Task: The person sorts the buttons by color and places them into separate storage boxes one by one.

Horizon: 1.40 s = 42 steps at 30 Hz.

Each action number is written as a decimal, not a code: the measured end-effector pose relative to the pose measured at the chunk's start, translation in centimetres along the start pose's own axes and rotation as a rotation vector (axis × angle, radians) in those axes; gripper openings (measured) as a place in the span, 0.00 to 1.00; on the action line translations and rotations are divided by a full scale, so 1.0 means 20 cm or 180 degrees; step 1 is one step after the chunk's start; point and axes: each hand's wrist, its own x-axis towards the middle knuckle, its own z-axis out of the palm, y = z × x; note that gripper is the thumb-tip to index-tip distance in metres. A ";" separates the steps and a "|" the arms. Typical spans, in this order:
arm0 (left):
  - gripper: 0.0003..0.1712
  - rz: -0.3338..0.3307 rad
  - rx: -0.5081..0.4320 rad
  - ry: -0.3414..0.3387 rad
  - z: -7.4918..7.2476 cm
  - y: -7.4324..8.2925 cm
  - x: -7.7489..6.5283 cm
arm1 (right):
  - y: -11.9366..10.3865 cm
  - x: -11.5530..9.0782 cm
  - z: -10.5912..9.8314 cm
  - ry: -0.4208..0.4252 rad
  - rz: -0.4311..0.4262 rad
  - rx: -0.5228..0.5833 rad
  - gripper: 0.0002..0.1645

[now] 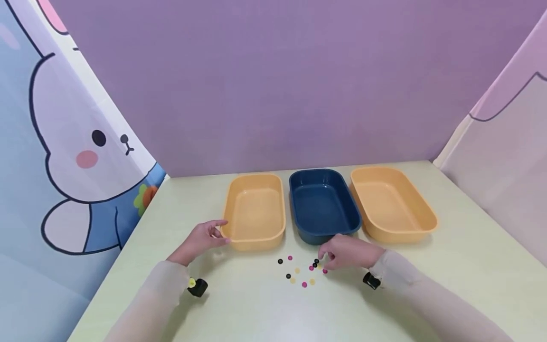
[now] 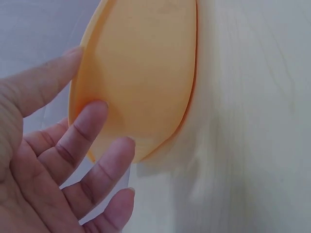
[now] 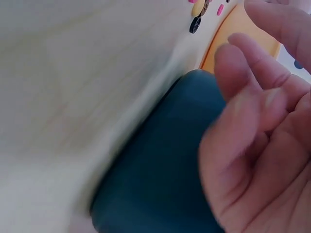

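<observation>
Small round buttons lie loose on the table: black ones (image 1: 280,261), pink ones (image 1: 304,285) and pale yellow ones (image 1: 292,280). My right hand (image 1: 348,251) reaches in over the right side of this group, just in front of the dark blue tray (image 1: 325,209). Its fingers are loosely bent with the thumb apart, and nothing shows between them in the right wrist view. At the near left corner of the left yellow tray (image 1: 255,244), my left hand (image 1: 206,239) touches the rim with thumb and finger; its other fingers spread loosely beside the wall (image 2: 141,73).
Another yellow tray (image 1: 399,236) stands to the right of the blue one, so the three trays form a row at the back. Behind them rises a purple wall (image 1: 273,85). A printed rabbit curtain (image 1: 85,180) hangs at the left of the table (image 1: 256,308).
</observation>
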 end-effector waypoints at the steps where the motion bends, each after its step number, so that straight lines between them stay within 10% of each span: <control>1: 0.35 0.0023 -0.0007 -0.0008 0.00 0.00 0.00 | 0.00 0.00 0.00 0.0031 -0.0004 -0.0089 0.09; 21: 0.37 0.0201 0.0358 -0.0111 -0.06 0.06 -0.01 | -0.02 0.05 0.01 0.0071 0.0157 -0.0586 0.06; 42: 0.34 -0.0319 0.0318 -0.0112 -0.02 0.08 0.01 | -0.04 0.05 0.01 -0.0198 0.0238 -0.0755 0.03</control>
